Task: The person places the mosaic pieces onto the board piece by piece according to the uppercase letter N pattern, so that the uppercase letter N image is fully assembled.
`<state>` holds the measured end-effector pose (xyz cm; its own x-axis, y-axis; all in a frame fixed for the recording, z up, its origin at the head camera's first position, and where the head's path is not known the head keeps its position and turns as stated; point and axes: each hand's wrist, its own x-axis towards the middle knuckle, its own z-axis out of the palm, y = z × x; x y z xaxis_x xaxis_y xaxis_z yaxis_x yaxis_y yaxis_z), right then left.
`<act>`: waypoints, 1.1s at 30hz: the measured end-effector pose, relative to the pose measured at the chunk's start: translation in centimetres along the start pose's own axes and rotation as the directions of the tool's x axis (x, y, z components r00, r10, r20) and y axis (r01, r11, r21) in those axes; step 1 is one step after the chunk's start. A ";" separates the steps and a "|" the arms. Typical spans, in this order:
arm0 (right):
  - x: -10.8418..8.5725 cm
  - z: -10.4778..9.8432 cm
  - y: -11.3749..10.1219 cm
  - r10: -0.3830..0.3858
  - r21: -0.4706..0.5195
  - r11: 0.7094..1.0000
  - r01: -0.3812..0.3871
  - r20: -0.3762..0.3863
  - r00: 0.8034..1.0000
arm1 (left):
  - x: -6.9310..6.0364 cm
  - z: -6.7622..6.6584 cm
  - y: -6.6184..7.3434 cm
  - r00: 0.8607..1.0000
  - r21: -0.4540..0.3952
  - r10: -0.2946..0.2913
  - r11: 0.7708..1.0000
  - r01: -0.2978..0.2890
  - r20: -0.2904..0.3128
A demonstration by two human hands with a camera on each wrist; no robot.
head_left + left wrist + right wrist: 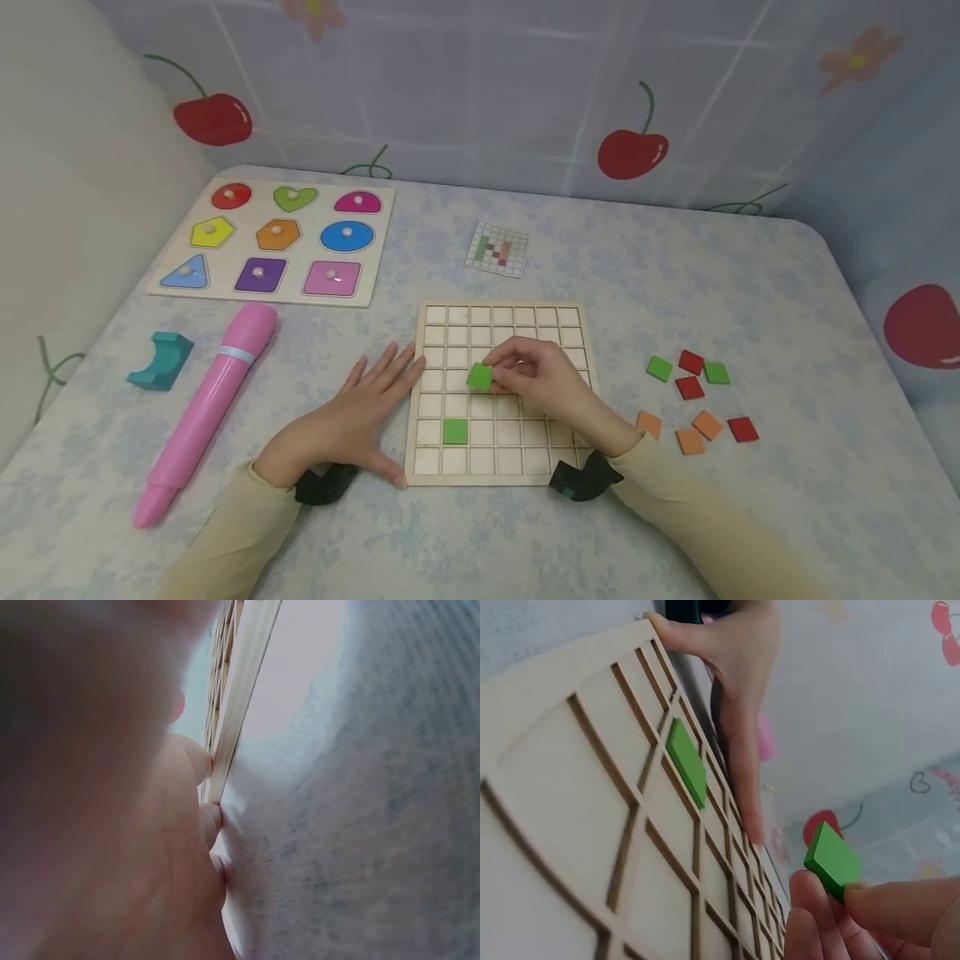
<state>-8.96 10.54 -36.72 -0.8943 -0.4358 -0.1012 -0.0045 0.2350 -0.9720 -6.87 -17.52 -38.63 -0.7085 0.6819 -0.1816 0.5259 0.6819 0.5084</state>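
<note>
A wooden grid board [504, 457] lies flat on the table, divided into small square cells. One green square tile [455, 431] sits in a cell near its lower left corner. Above the board my right hand [543, 379] pinches a second green tile [480, 377] between thumb and fingers; the right wrist view shows this held tile [832, 859] tilted and apart from the grid. My left hand [352, 417] is spread along the board's left side, its fingertips and thumb touching the edge. In the left wrist view, the palm [142, 847] fills much of the picture beside the board's rim [244, 690].
Several loose green, red and orange tiles [690, 388] lie right of the board. Behind it is a small pattern card [497, 249]. To the left are a knobbed shape puzzle [296, 262], a pink microphone-like stick [206, 408] and a teal arch block [161, 361].
</note>
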 end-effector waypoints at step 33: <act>0.4 3.3 1.0 -0.225 -0.436 0.872 0.221 0.044 0.973 | 0.0 -0.1 0.2 1.000 -0.014 -0.009 1.000 0.009 0.011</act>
<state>-7.85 7.68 -38.40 -0.8500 -0.5151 0.1105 -0.3966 0.4877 -0.7777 -6.80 -17.41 -38.41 -0.7081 0.6784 -0.1957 0.5128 0.6846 0.5180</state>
